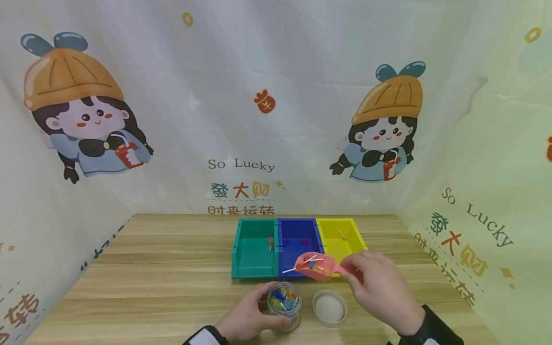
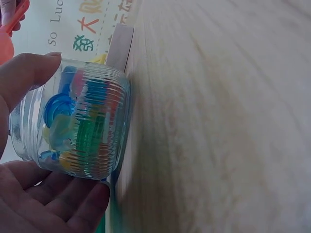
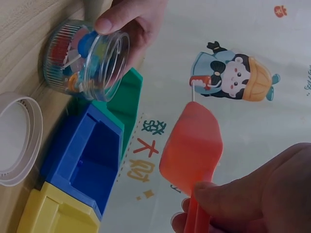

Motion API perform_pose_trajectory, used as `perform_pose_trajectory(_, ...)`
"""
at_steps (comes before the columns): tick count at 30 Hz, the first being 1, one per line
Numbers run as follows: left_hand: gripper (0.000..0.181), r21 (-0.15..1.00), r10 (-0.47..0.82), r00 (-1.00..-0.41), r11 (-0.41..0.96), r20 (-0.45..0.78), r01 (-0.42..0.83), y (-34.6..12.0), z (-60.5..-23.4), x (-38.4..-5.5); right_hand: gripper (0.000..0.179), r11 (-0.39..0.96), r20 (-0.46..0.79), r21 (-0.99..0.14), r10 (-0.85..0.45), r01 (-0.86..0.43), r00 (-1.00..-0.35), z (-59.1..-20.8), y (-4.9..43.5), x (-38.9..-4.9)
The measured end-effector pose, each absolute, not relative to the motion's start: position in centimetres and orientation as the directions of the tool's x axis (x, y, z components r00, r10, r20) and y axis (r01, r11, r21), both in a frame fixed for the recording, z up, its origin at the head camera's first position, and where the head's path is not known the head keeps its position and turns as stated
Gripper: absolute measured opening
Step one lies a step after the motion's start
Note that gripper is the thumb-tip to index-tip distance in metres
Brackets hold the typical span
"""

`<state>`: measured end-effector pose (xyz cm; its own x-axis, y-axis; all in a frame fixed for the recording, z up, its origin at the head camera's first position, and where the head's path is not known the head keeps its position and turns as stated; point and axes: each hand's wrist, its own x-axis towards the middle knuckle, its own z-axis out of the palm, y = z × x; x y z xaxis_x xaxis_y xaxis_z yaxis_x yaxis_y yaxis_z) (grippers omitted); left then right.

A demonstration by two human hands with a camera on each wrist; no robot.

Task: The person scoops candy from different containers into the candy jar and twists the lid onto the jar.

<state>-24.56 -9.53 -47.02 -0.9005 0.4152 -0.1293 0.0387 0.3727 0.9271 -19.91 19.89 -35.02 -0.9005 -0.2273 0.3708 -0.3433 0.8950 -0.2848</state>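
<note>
My right hand pinches the handle of a coral-pink scoop, held over the front of the blue and yellow bins. Small red, orange and blue pieces and white sticks lie in the scoop, and one stick pokes out past its front lip. My left hand grips a clear ribbed jar, thumb on one side and fingers on the other. The jar stands uncapped on the table, with blue, green, yellow and red pieces inside. Beside it lies a round white-rimmed lid.
Behind the jar, three joined bins stand in a row: green, blue and yellow. A few small pieces lie in each of the green and blue bins, and a white stick in the yellow. A printed curtain encloses the wood-grain table.
</note>
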Motion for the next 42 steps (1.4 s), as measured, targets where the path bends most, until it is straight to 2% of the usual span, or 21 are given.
perform_pose_trajectory(12,0.075,0.927,0.417,-0.900,0.373,-0.129,0.040,-9.5,-46.8,-24.6,0.011,0.906,0.370,-0.154,-0.317,-0.394,-0.873,-35.3,18.8,-20.0)
perform_pose_trajectory(25,0.075,0.924,0.412,-0.901,0.382,-0.137,0.034,-9.5,-46.8,-24.7,0.010,0.890,0.488,0.052,-0.418,-0.452,-0.766,-35.4,16.9,-19.6)
perform_pose_trajectory(36,0.078,0.919,0.404,-0.904,0.393,-0.140,0.033,-9.5,-46.7,-24.7,0.012,0.894,0.512,0.089,-0.420,-0.440,-0.750,-35.2,16.8,-19.5)
perform_pose_trajectory(42,0.075,0.921,0.410,-0.901,0.388,-0.143,0.030,-9.5,-46.8,-24.7,0.014,0.901,0.483,0.063,-0.404,-0.430,-0.777,-35.3,17.0,-19.6)
